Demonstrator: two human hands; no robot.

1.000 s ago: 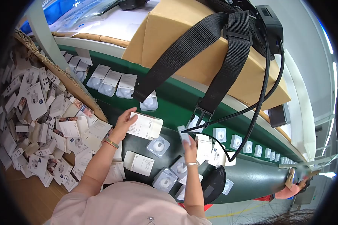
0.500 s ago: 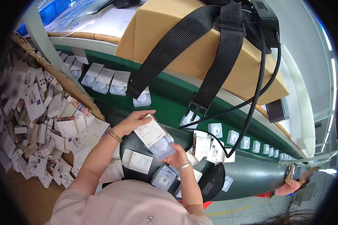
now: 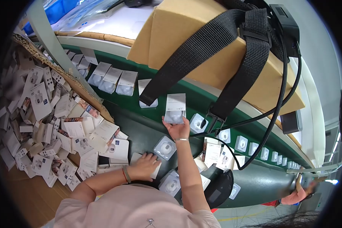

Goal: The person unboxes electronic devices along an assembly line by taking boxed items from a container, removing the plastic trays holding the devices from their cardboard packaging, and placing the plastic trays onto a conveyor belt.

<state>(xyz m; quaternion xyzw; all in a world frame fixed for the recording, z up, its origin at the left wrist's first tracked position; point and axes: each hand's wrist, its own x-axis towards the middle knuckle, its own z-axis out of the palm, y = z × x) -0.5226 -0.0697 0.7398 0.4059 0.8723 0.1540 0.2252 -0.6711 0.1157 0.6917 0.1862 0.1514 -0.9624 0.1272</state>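
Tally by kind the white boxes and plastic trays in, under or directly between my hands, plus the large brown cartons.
White boxes: 2 (one in the right hand, one under the left hand)
Plastic trays: 2 (one partly inside the held box, one between the hands)
Brown cartons: 2 (one under the strap, one at left)
Total: 6

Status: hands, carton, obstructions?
Right hand holding white carton, clear plastic tray protruding, at green conveyor belt. Left hand spread over another carton. Black webbing strap hangs close by; contact-free path can't be confirmed.
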